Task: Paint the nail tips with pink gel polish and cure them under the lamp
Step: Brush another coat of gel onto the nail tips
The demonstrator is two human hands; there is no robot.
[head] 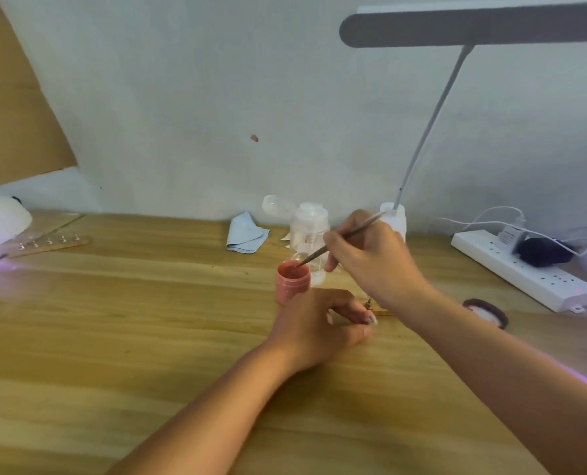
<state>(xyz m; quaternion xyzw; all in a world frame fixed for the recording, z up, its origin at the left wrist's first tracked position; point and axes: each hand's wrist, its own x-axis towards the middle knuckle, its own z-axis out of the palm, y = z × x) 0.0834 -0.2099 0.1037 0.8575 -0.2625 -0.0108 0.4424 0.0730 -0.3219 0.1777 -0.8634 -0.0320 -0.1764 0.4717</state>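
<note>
One small pink jar of gel polish [292, 281] stands just beyond the left hand [316, 330], which pinches a wooden strip [382, 311]. The right hand [370, 258] grips a thin brush [340, 240] dipped into it.

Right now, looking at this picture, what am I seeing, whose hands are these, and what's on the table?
No machine here: a person's two bare hands, filmed by a head-worn camera looking down at a wooden table. The right hand holds a thin brush, its tip in an open pink jar. The left hand rests on the table, gripping a wooden strip. Far left, a curing lamp glows purple beside a row of nail tips. Behind: blue cloth, clear bottle, desk lamp, power strip.
</note>
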